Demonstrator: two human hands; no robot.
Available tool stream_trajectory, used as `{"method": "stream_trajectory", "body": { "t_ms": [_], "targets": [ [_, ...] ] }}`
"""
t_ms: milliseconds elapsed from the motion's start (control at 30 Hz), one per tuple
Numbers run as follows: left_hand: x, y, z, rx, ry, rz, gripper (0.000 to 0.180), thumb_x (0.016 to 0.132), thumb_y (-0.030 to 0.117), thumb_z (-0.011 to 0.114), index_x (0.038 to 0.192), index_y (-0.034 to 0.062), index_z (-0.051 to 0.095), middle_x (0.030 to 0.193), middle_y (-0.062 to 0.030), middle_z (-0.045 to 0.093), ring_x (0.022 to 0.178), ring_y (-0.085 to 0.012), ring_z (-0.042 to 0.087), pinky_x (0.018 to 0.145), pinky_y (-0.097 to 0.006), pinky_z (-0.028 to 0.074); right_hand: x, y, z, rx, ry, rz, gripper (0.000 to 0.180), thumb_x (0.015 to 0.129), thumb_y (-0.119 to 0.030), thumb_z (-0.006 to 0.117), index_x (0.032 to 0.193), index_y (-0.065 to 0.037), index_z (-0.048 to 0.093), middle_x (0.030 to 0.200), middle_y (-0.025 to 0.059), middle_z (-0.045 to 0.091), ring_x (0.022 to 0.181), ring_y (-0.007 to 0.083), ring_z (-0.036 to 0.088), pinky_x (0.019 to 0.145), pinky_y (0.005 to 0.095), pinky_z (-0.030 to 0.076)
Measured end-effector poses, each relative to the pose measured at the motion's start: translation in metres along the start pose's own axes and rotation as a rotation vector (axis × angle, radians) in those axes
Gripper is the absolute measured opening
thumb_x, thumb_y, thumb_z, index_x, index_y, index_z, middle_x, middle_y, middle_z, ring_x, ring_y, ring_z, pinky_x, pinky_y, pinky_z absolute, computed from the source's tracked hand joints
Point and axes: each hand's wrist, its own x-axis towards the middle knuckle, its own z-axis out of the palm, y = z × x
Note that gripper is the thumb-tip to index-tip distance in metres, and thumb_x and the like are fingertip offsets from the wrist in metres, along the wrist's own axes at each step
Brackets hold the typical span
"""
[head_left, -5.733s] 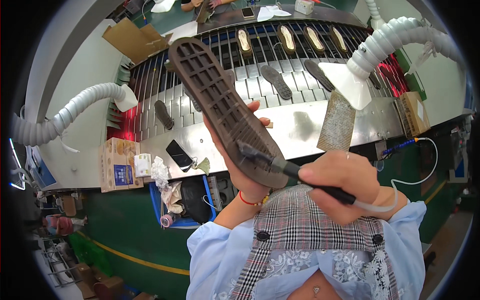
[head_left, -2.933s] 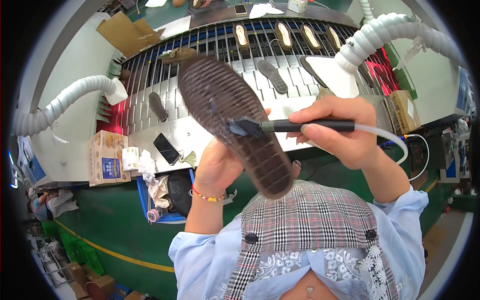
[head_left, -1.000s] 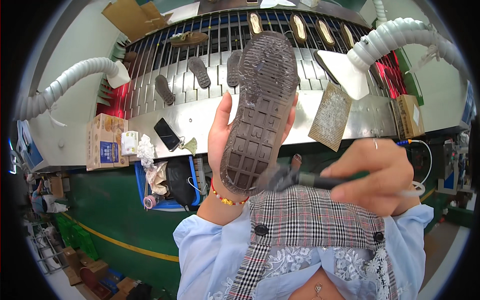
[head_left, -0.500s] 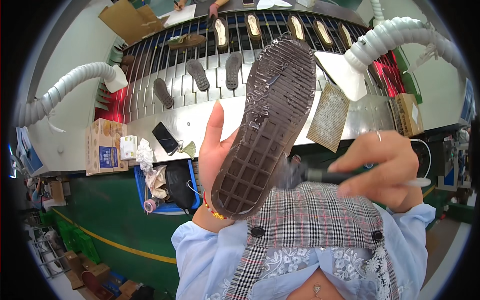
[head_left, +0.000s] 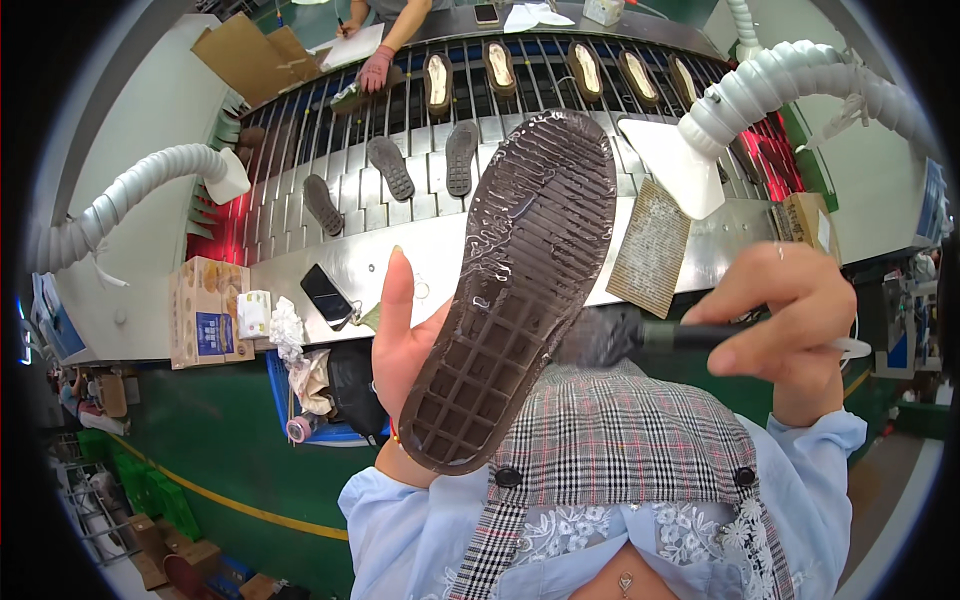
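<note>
A dark brown shoe sole [head_left: 535, 230] is held up tilted before me, its wet, glossy ridged toe end away from me and its gridded heel near. My left hand [head_left: 405, 325] supports it from behind with the thumb sticking out at its left; the other fingers are hidden. In my right hand [head_left: 790, 310] is a brush [head_left: 690, 338] with a black handle, gripped between thumb and fingers. Its dark, motion-blurred bristles are at the sole's right edge; whether they touch it I cannot tell. A white cord or tube runs by the handle's rear end.
Soles [head_left: 391, 168] lie on the metal conveyor [head_left: 420, 208] ahead, with light-lined shoes [head_left: 499, 68] farther off. A co-worker's gloved hand [head_left: 376, 70] is on a shoe there. White duct hoods [head_left: 690, 170] flank the bench, which holds a phone [head_left: 327, 295], a ridged board [head_left: 650, 245] and cartons [head_left: 208, 312].
The sole has shifted left and nearer to me. My right hand and the brush have moved slightly right. The co-worker's gloved hand has reached farther in over a shoe on the conveyor.
</note>
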Motion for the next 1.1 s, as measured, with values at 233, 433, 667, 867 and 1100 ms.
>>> {"method": "stream_trajectory", "body": {
  "t_ms": [233, 433, 667, 867, 1100],
  "targets": [
    [0.025, 0.005, -0.013, 0.044, -0.014, -0.006, 0.093, 0.093, 0.069, 0.024, 0.146, -0.0072, 0.022, 0.146, -0.0311, 0.031, 0.136, -0.0466, 0.030, 0.113, -0.056, 0.026, 0.009, 0.037, -0.046, 0.031, -0.104, -0.042, 0.018, 0.068, -0.008, 0.069, 0.084, 0.000, 0.073, 0.086, 0.0190, 0.069, 0.071, 0.0253, 0.066, 0.058, 0.0318, 0.048],
    [0.055, 0.024, -0.033, 0.052, -0.036, 0.028, 0.090, 0.095, 0.066, 0.025, 0.146, -0.0083, 0.021, 0.147, -0.0300, 0.031, 0.134, -0.0427, 0.036, 0.112, -0.052, 0.029, 0.010, 0.065, -0.049, -0.022, 0.051, 0.150, 0.025, 0.070, -0.013, 0.069, 0.086, 0.006, 0.068, 0.076, 0.0180, 0.067, 0.057, 0.0226, 0.061, 0.054, 0.0317, 0.048],
    [0.033, 0.091, -0.132, 0.123, 0.175, 0.257, 0.072, 0.099, 0.054, 0.033, 0.139, -0.0062, 0.036, 0.133, -0.0249, 0.051, 0.118, -0.0356, 0.055, 0.101, -0.048, 0.045, -0.039, 0.126, -0.003, 0.576, 0.501, 0.553, 0.030, 0.086, -0.018, 0.063, 0.097, 0.009, 0.057, 0.079, 0.0207, 0.066, 0.066, 0.0228, 0.065, 0.063, 0.0309, 0.053],
    [-0.038, 0.220, -0.191, 0.381, 0.490, 0.485, 0.063, 0.097, 0.050, 0.039, 0.129, -0.0024, 0.050, 0.126, -0.0187, 0.058, 0.111, -0.0329, 0.059, 0.100, -0.047, 0.045, -0.051, 0.174, 0.049, 1.001, 0.782, 1.016, 0.022, 0.091, -0.015, 0.056, 0.102, 0.004, 0.060, 0.085, 0.0170, 0.068, 0.072, 0.0181, 0.064, 0.067, 0.0279, 0.053],
    [-0.103, 0.492, -0.167, 0.686, 1.022, 1.011, 0.070, 0.092, 0.054, 0.050, 0.130, -0.0056, 0.047, 0.118, -0.0201, 0.062, 0.110, -0.0322, 0.060, 0.103, -0.044, 0.044, -0.037, 0.203, 0.101, 1.186, 1.004, 1.113, 0.025, 0.092, -0.017, 0.056, 0.108, 0.001, 0.063, 0.089, 0.0144, 0.070, 0.076, 0.0157, 0.065, 0.070, 0.0259, 0.053]
  ]
}}
